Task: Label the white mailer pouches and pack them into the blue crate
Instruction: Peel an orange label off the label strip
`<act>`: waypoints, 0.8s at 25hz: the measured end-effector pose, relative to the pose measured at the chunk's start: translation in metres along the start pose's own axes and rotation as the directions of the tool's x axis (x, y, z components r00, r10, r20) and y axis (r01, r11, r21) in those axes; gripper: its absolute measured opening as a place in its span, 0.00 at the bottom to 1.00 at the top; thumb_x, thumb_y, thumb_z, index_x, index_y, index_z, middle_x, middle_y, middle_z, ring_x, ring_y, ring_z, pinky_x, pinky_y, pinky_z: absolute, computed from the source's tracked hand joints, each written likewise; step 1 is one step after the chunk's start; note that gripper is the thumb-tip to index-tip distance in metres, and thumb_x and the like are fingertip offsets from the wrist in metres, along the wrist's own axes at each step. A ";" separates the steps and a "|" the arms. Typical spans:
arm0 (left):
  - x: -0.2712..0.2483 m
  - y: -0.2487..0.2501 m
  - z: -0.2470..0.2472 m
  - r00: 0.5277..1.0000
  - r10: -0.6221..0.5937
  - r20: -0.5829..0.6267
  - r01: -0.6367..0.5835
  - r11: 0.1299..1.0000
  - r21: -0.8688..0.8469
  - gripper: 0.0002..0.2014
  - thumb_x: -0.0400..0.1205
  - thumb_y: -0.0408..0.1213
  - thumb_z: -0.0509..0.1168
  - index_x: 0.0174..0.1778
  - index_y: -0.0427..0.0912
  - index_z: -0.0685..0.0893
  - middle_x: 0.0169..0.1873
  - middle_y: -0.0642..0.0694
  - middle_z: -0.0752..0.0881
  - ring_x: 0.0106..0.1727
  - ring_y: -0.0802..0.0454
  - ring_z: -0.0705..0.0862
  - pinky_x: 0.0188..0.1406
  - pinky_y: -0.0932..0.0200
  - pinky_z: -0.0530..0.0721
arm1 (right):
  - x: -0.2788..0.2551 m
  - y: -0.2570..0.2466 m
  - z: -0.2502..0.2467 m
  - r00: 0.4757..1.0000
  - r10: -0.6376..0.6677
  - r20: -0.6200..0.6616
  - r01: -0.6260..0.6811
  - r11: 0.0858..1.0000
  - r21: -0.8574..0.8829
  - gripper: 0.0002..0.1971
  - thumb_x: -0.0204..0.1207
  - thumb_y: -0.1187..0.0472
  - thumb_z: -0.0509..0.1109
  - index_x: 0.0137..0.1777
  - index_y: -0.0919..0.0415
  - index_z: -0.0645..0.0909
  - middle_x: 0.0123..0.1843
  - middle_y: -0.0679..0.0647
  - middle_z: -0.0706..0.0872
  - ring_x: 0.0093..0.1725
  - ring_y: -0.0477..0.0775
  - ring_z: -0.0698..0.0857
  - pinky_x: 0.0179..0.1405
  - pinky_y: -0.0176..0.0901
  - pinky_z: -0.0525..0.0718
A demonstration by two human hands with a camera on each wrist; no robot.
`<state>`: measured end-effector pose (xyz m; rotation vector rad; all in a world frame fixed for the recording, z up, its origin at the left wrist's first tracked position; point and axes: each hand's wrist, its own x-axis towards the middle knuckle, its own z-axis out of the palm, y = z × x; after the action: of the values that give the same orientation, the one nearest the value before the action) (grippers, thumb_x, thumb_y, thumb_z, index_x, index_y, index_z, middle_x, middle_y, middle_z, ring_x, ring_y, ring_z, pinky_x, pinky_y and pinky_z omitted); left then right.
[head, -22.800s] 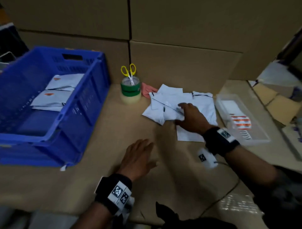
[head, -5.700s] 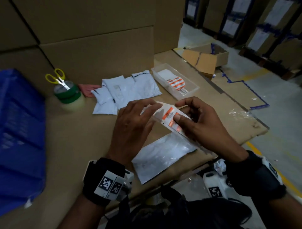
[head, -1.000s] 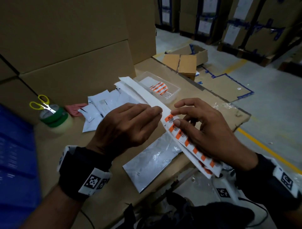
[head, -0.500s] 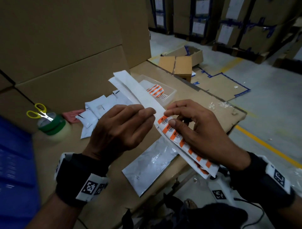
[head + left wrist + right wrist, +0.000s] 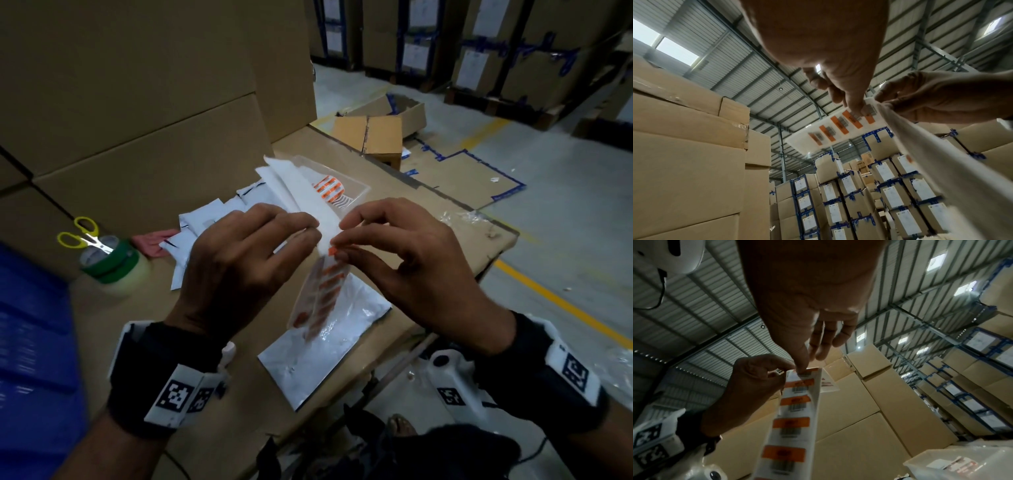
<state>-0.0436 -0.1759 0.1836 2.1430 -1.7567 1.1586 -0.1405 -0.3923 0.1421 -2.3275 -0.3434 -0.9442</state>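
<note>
Left hand (image 5: pixel 239 263) pinching strip backing, right hand (image 5: pixel 407 263) pinching top label (image 5: pixel 333 251), now lifting off strip (image 5: pixel 320 294). Above pouch (image 5: pixel 325 339) on bench (image 5: pixel 144 329). Sticking next; crate (image 5: pixel 30 359) left of pouch.

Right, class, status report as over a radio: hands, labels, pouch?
Left hand and right hand pinch the orange-and-white label strip. White mailer pouch on cardboard table, unlabelled. Nothing blocking.

I see stacked cardboard boxes (image 5: pixel 137 102) beyond my hands, a grey concrete floor (image 5: pixel 565 205) to their right, and a corrugated roof (image 5: pixel 756 68) with skylights overhead.
</note>
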 end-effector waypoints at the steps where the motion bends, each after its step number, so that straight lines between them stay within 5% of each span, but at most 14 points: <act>1: 0.001 -0.002 -0.001 0.999 -0.022 0.023 0.022 0.999 -0.026 0.09 0.88 0.28 0.66 0.50 0.35 0.92 0.53 0.39 0.92 0.45 0.39 0.89 0.35 0.43 0.85 | 0.000 0.000 0.000 0.999 -0.031 0.011 0.031 0.999 -0.037 0.07 0.81 0.58 0.79 0.57 0.56 0.93 0.58 0.49 0.89 0.57 0.52 0.86 0.52 0.57 0.83; 20: 0.036 -0.015 -0.017 0.918 -0.319 0.234 0.367 0.908 -0.202 0.03 0.76 0.46 0.77 0.42 0.53 0.93 0.36 0.60 0.84 0.43 0.60 0.69 0.36 0.58 0.66 | 0.020 -0.005 -0.005 0.998 -0.066 -0.022 0.065 0.996 -0.057 0.02 0.81 0.61 0.78 0.51 0.58 0.91 0.53 0.47 0.90 0.41 0.43 0.84 0.46 0.58 0.81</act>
<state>-0.0373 -0.1898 0.2238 2.3492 -1.4105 0.6290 -0.1312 -0.3910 0.1617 -2.3666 -0.3899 -1.0249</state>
